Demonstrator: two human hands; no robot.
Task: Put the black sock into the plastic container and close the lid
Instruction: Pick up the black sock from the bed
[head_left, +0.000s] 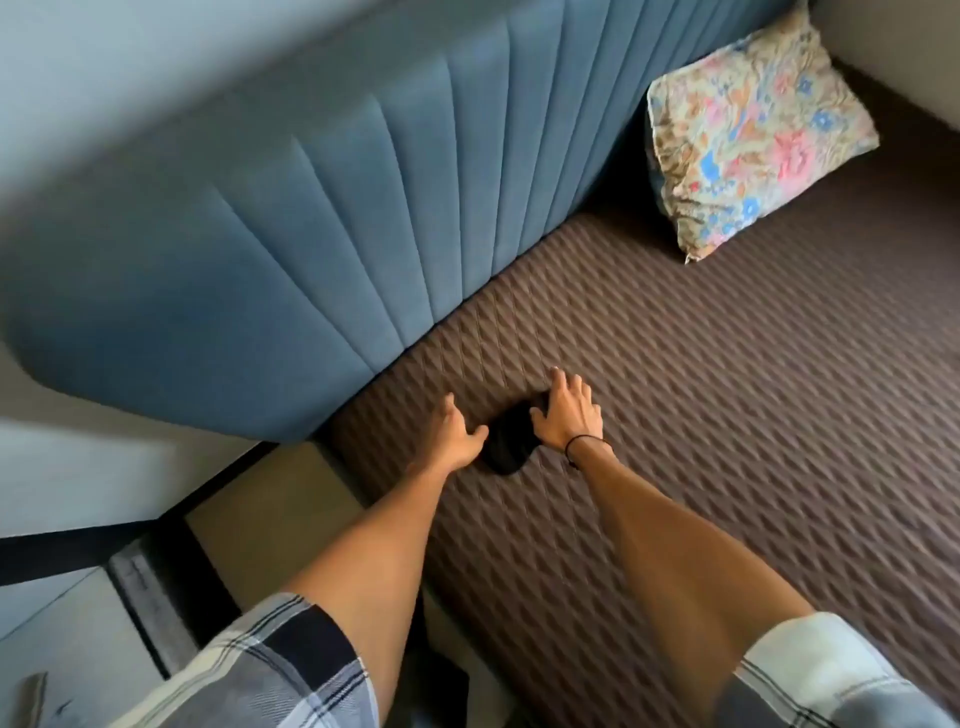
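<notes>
A black sock (506, 444) lies bunched on the brown quilted bed cover (701, 415), close to the bed's left edge. My right hand (569, 410) rests over the sock's far right side with fingers spread, touching it. My left hand (457, 436) sits just left of the sock, fingers apart, the thumb pointing at the sock's edge. Neither hand has lifted it. No plastic container shows in the view.
A blue padded headboard (311, 270) runs along the bed's far left side. A floral pillow (748, 135) leans at the far right corner. Left of the bed are a beige bed-frame edge (270, 514) and a pale floor with a dark strip.
</notes>
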